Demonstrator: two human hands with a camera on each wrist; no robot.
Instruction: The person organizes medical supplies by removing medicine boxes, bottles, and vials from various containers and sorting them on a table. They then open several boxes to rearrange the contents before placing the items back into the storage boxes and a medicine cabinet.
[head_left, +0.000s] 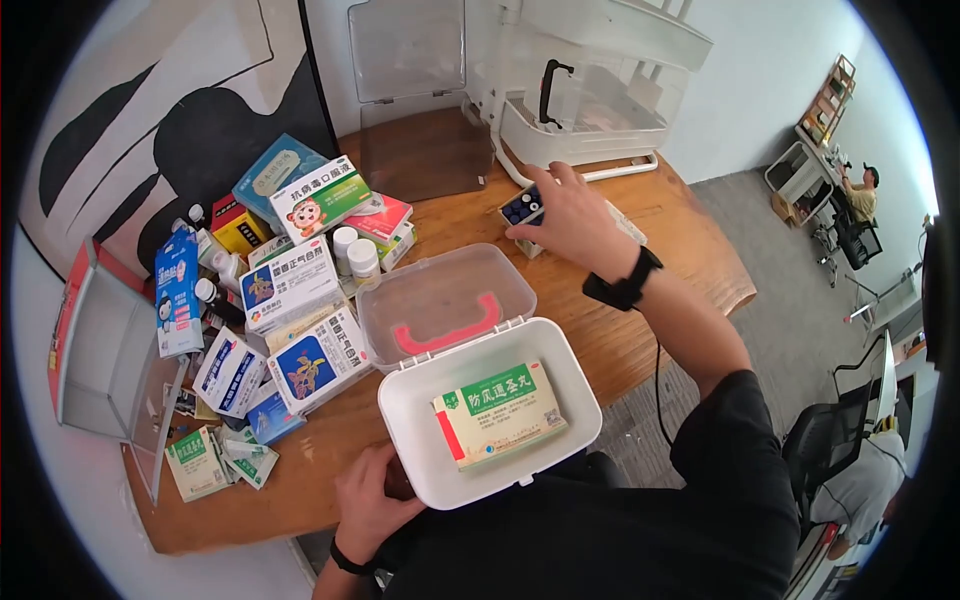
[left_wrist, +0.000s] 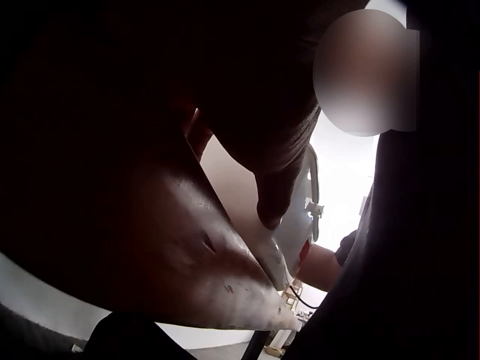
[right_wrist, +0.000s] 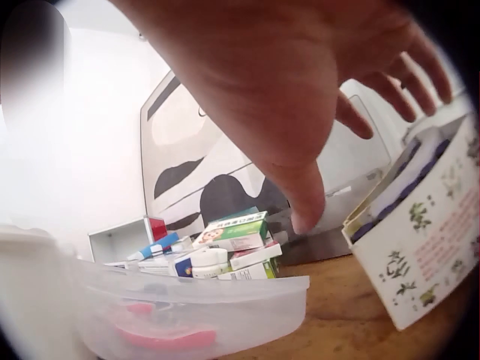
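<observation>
A white plastic storage box [head_left: 400, 430] stands at the table's near edge, its clear lid with a pink handle [head_left: 440, 335] folded back. A green-and-cream medicine box [head_left: 500, 415] lies inside it. My left hand [head_left: 372, 500] holds the storage box at its near left corner, thumb [left_wrist: 276, 199] against the wall; its other fingers are mostly hidden in the dark left wrist view. Beyond the lid, my right hand [head_left: 575, 222] is over an opened carton [right_wrist: 420, 232] of dark-capped vials [head_left: 522, 208]. Its fingers are spread, with the thumb [right_wrist: 304, 199] apart from the carton.
Piled medicine boxes [head_left: 290, 285] and white bottles [head_left: 363, 258] crowd the left of the wooden table [head_left: 690, 265]. An open red-and-white case [head_left: 110, 350] stands at far left. A large clear-walled container [head_left: 590, 95] is at the back. Two people are in the room at right.
</observation>
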